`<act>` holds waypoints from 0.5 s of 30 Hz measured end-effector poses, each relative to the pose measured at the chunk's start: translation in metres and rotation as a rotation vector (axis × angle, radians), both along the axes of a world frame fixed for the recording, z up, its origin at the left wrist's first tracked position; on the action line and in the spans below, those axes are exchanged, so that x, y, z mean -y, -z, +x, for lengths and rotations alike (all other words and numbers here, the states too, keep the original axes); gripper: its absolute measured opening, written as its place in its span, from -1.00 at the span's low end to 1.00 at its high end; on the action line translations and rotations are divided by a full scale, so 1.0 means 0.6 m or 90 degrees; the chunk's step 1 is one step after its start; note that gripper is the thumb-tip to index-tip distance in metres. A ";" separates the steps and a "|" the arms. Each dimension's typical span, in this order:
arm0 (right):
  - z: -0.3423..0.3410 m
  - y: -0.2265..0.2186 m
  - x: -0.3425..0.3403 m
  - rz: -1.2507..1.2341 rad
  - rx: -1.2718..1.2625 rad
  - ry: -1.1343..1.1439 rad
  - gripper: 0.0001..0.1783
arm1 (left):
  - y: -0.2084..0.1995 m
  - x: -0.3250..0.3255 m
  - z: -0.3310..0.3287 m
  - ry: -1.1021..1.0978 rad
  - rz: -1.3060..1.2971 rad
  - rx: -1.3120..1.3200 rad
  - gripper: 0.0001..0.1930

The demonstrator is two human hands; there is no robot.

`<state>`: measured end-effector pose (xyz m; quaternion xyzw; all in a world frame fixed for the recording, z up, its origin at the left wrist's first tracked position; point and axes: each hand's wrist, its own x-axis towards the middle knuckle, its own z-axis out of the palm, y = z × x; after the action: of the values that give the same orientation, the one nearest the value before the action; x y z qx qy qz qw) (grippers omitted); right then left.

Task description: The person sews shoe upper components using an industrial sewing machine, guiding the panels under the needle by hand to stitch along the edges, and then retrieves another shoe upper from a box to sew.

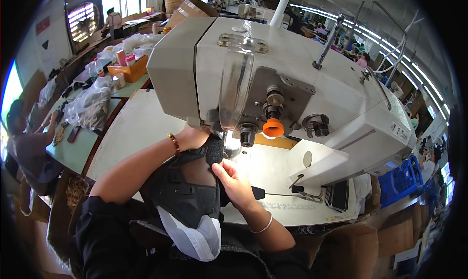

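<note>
A dark fabric piece [179, 199] with black panels, a grey-brown section and a white lining [196, 239] lies across my lap and up to the sewing machine [292, 79]. Its narrow, fuzzy black end [214, 151] sits below the machine head, by the clear guard [237, 84]. My left hand [195, 136], with a beaded bracelet at the wrist, reaches over the far left of the piece; its fingers are mostly hidden behind the machine head. On the right edge of the piece, my right hand [235, 184] pinches the material between thumb and fingers.
On the pale machine table are a clear ruler [287, 206], scissors [309, 196] and a dark stack [337, 196]. An orange bin [134, 70] and plastic-wrapped goods [88, 106] stand left, near another person [31, 147]. A blue basket [400, 181] and cardboard boxes [348, 250] are right.
</note>
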<state>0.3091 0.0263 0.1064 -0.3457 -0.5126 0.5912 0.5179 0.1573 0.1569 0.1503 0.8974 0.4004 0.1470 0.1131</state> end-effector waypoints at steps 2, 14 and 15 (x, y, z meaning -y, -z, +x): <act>-0.004 0.006 -0.006 0.002 0.004 0.007 -0.76 | 0.004 -0.009 -0.001 -0.023 -0.037 -0.038 -0.72; 0.004 0.002 -0.029 0.042 0.050 0.054 -0.77 | 0.096 -0.082 -0.022 0.013 0.057 0.106 -0.83; 0.006 0.003 -0.028 0.057 0.068 0.065 -0.79 | 0.105 -0.087 -0.024 0.037 0.065 0.172 -0.82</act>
<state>0.3128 0.0432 0.1046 -0.3790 -0.5471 0.5214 0.5340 0.1429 0.2091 0.0874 0.8852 0.3476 0.2834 0.1241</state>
